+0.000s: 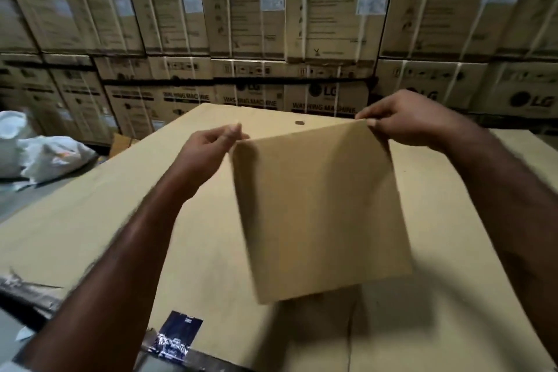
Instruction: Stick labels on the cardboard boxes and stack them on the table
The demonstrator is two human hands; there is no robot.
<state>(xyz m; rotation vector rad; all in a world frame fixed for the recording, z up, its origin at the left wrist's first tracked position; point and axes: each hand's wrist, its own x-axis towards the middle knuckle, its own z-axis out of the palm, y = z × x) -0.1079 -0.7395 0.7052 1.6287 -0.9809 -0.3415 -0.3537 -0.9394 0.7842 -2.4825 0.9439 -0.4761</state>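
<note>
A plain flat brown cardboard box [320,208] hangs in the air above the table [90,220], which is covered in brown cardboard. My left hand [208,148] pinches the box's upper left corner. My right hand [404,121] pinches its upper right corner. The box tilts toward me and its lower edge is blurred. I see no label on the face that shows.
A dark blue printed packet [178,338] lies at the table's near edge. A small dark spot [299,122] marks the table's far part. White sacks [39,154] lie at the left. Stacked washing machine cartons [271,24] wall the back.
</note>
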